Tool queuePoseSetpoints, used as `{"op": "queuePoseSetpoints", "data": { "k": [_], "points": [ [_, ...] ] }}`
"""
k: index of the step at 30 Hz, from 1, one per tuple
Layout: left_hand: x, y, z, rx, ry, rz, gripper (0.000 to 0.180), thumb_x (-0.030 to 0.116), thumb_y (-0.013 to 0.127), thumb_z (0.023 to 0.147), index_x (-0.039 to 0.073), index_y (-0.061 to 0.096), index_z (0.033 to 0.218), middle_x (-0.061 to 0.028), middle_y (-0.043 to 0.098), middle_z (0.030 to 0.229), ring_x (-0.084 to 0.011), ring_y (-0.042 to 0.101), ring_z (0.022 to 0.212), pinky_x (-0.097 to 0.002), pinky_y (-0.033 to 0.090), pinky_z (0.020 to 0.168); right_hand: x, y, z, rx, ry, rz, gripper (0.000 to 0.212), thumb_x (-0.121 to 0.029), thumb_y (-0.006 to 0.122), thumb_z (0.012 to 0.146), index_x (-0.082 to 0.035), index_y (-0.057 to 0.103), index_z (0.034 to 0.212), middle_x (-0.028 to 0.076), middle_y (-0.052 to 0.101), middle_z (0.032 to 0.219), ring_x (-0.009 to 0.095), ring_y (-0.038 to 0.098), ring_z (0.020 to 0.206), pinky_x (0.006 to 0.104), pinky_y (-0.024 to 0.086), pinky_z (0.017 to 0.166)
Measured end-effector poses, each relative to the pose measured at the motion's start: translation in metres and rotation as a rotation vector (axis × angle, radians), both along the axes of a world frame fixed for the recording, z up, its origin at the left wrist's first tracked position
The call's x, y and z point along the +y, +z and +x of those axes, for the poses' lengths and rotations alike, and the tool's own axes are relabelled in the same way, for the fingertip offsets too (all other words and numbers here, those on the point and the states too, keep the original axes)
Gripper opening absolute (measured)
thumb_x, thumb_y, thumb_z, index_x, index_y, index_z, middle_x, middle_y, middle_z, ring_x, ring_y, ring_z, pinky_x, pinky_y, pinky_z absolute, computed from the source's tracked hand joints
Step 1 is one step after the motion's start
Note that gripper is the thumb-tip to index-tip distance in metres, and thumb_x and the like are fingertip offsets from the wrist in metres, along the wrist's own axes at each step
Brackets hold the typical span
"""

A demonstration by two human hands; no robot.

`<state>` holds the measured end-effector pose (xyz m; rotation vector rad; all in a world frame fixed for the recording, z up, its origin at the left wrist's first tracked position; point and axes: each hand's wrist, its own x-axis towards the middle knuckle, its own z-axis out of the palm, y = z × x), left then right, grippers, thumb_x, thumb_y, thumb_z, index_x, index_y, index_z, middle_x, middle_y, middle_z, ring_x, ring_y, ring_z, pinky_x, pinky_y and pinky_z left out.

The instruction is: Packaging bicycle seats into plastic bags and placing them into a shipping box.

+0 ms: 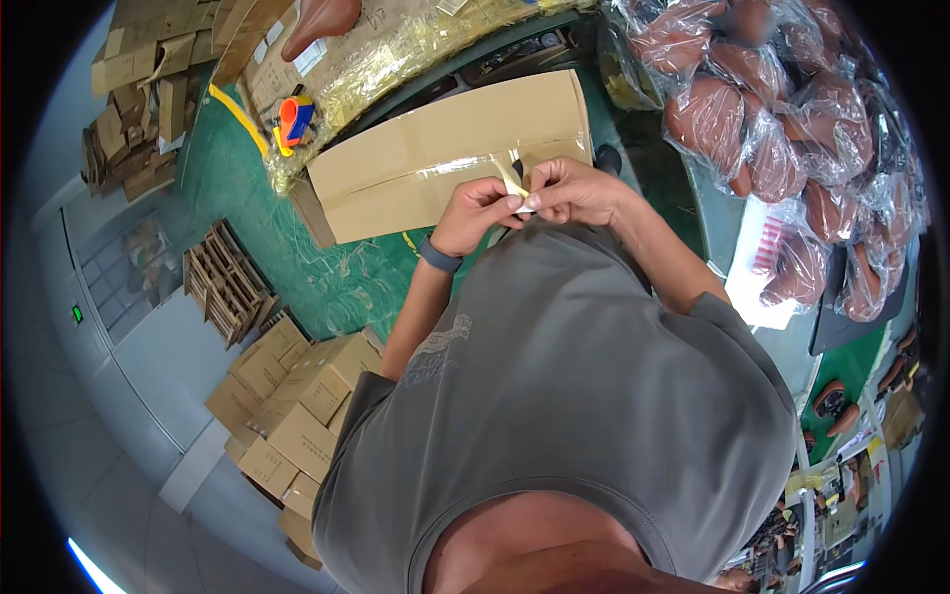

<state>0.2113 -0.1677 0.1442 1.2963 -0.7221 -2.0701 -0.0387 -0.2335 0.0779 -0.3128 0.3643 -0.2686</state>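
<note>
Both my hands meet in front of my chest, at the near edge of a closed cardboard box [386, 176] with clear tape along its seam. Between them is a small pale-yellow and white slip [512, 178], like a label or its backing paper. My left hand [477, 213] pinches its lower end between thumb and fingers. From the other side, my right hand [569, 190] is closed, thumb and forefinger pinching the same slip at its edge. Whether the slip is being peeled apart cannot be made out. A dark band circles my left wrist.
Brown bicycle saddles [705, 124] in clear plastic are heaped on a table at the right. A tape dispenser [295, 121], orange and blue, is beside the tape-covered cardboard [396, 61] at the far left. Wooden pallets [228, 285] and stacked cartons [302, 436] stand left.
</note>
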Motion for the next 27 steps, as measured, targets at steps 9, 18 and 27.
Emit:
{"op": "queuePoseSetpoints", "data": {
  "k": [9,18,27],
  "points": [
    [0.065,-0.030,0.121,-0.878,-0.117,-0.002,0.017,0.012,0.079,0.103,-0.003,0.075,0.111,-0.0055,0.078,0.092,-0.0092,0.072,0.081,-0.0273,0.056,0.072,-0.075,-0.190,-0.040,1.480,-0.697,-1.013,0.044,-0.013,0.078,0.096,0.007,0.067,0.133,0.028,0.076,0.121,0.040,0.078,0.105,0.0451,0.063,0.098],
    [0.002,-0.038,-0.002,-0.900,0.035,-0.294,0.015,0.004,0.076,0.101,0.001,0.078,0.115,-0.0106,0.082,0.105,-0.0183,0.078,0.086,-0.0305,0.061,0.076,-0.153,-0.303,-0.090,1.661,0.331,-1.082,0.048,-0.025,0.074,0.096,0.003,0.069,0.134,0.031,0.076,0.123,0.046,0.075,0.118,0.0555,0.060,0.103],
    [-0.105,-0.077,-0.084,-1.015,-0.454,-1.444,0.026,0.003,0.076,0.088,0.005,0.079,0.113,-0.0138,0.077,0.133,-0.0345,0.077,0.112,-0.0425,0.065,0.093,-0.041,-0.095,-0.068,0.368,-0.247,-0.025,0.031,-0.039,0.076,0.107,-0.009,0.077,0.114,-0.003,0.075,0.099,0.008,0.069,0.085,0.0280,0.056,0.075]
  ]
}}
